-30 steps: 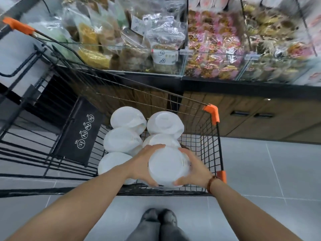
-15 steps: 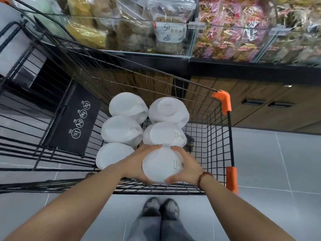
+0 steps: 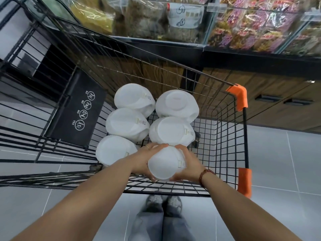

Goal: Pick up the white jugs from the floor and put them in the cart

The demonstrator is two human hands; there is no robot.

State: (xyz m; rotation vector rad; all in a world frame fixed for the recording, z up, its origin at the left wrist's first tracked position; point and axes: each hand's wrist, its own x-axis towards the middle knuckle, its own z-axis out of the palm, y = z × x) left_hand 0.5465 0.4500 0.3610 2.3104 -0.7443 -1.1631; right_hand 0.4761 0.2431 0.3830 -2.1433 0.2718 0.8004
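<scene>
A white jug [image 3: 165,164] is held bottom-up between both my hands, inside the near right part of the black wire cart [image 3: 231,136]. My left hand [image 3: 144,159] grips its left side and my right hand [image 3: 189,164] grips its right side. Several other white jugs lie in the cart in two rows: one jug [image 3: 114,150] just left of my left hand, two more [image 3: 127,125] [image 3: 171,131] in the middle, and two [image 3: 134,99] [image 3: 177,105] at the far end. All show their round bottoms.
The cart has orange corner guards [image 3: 238,96] and a black child-seat flap [image 3: 76,108] with warning icons on its left. A shelf of bagged goods [image 3: 243,23] stands beyond the cart, with wooden drawers [image 3: 278,105] below. My shoes [image 3: 163,202] stand on grey floor tiles.
Both hands have lowered the jug deeper into the cart, behind the near wire wall. My view has tilted down and closer to the cart.
</scene>
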